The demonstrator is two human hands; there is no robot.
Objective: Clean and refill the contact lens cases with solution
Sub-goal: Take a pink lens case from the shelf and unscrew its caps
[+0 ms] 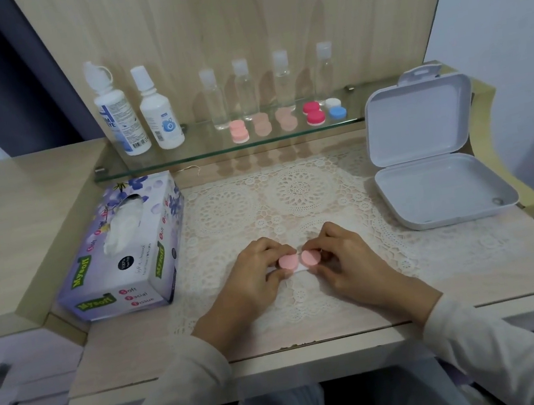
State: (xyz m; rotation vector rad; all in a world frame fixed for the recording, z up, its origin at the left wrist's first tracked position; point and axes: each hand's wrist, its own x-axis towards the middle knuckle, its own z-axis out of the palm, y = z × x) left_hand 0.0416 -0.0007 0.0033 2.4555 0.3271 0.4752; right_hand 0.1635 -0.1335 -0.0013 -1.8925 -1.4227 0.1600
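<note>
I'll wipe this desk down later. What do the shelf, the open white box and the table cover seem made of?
Shelf: clear glossy glass; greenish edge, things show through it. Open white box: probably moulded plastic, smooth matte; rounded corners, hinged lid. Table cover: cream lace, cotton or synthetic thread, cannot tell which; openwork rosettes.

Both hands (257,275) (341,258) grip a pink-capped lens case (298,261) over lace.

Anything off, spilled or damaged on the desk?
No spills or damage visible. One oddity: the tall solution bottle on the glass shelf seems to have its cap flipped open.
</note>
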